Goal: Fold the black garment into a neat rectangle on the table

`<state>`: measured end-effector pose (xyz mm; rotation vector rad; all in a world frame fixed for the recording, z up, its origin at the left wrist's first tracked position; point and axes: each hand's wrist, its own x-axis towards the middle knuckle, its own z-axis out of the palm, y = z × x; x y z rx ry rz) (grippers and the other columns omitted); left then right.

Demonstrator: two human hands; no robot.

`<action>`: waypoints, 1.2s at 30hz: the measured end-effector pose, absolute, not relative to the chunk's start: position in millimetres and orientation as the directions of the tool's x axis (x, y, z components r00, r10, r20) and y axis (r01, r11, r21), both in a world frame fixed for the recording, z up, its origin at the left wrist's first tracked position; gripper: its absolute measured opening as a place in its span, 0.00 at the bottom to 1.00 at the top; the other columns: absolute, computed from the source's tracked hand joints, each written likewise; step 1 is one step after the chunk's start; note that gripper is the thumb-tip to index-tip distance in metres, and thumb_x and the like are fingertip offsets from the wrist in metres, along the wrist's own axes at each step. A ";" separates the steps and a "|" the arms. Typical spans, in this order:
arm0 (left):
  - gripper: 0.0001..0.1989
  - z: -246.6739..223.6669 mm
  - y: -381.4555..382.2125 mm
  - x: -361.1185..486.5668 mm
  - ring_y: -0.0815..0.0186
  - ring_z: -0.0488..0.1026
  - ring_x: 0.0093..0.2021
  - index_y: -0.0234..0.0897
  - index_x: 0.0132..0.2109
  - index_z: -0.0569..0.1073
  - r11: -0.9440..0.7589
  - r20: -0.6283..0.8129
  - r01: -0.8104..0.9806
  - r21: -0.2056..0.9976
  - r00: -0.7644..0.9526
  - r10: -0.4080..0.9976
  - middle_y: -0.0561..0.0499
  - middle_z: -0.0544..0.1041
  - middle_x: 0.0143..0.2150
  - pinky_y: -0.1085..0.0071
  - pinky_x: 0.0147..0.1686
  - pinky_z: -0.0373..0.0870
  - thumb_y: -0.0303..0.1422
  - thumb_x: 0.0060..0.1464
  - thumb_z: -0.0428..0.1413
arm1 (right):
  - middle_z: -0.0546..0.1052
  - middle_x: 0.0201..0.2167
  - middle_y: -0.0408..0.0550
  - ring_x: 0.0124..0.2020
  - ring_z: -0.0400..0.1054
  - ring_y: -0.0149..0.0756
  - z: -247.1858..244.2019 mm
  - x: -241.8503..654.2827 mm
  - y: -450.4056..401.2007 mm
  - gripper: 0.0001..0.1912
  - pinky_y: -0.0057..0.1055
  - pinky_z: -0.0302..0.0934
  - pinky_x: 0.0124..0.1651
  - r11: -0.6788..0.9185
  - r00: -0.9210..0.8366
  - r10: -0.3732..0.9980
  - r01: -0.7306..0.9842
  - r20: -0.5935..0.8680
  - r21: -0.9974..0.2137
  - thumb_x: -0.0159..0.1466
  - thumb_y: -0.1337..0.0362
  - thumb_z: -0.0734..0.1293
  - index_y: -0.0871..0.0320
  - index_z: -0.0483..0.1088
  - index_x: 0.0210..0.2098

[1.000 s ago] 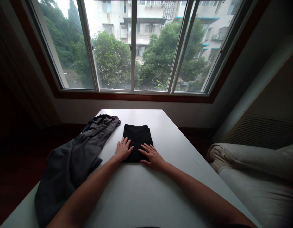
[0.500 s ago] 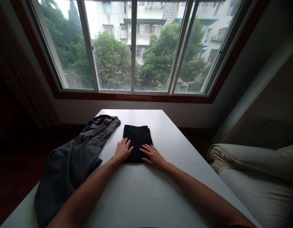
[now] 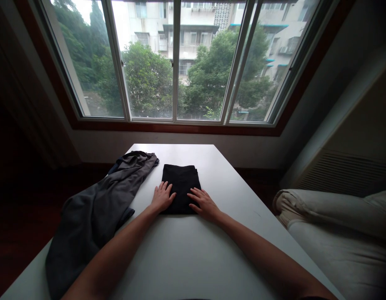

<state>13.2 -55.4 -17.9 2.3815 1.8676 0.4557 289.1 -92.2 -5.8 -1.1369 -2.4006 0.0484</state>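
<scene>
A black garment [image 3: 182, 177], folded into a flat, near-square bundle, lies in the middle of the white table [image 3: 183, 254]. My left hand [image 3: 162, 197] is open over its left edge, palm down with fingers stretched out. On the opposite edge rests my right hand [image 3: 204, 203], also open, its fingertips on the cloth and the fingers slightly spread. What kind of garment it is cannot be told from its folds. To the left of my left arm, a loose, crumpled grey garment [image 3: 93, 225] stretches along the table, with dark blue cloth showing at its edges.
Beyond the table's far end are a wall and a wide sliding window [image 3: 176, 121] with a brown frame. A pale upholstered seat [image 3: 330, 212] stands close to the table's right side. Dark reddish floor [image 3: 14, 241] shows at the left.
My right hand has shifted slightly to the right on the black garment. My left hand and both garments look unmoved.
</scene>
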 end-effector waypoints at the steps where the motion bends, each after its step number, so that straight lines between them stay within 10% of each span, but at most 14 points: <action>1: 0.31 -18.1 -55.2 13.1 0.46 0.46 0.77 0.40 0.72 0.62 -0.254 0.183 0.936 0.244 0.213 0.960 0.40 0.54 0.77 0.44 0.72 0.47 0.50 0.70 0.44 | 0.63 0.71 0.50 0.73 0.55 0.50 -6.3 289.4 -91.7 0.26 0.56 0.50 0.74 0.651 -0.536 0.740 0.723 0.405 -0.233 0.72 0.54 0.67 0.46 0.66 0.68; 36: 0.30 -17.5 -54.7 12.4 0.47 0.49 0.76 0.41 0.71 0.63 -0.263 0.194 0.929 0.259 0.217 0.957 0.41 0.58 0.75 0.45 0.72 0.47 0.50 0.70 0.46 | 0.70 0.65 0.53 0.68 0.62 0.50 -11.6 294.9 -82.5 0.18 0.55 0.56 0.71 0.594 -0.423 0.781 0.731 0.459 -0.337 0.71 0.58 0.66 0.50 0.74 0.60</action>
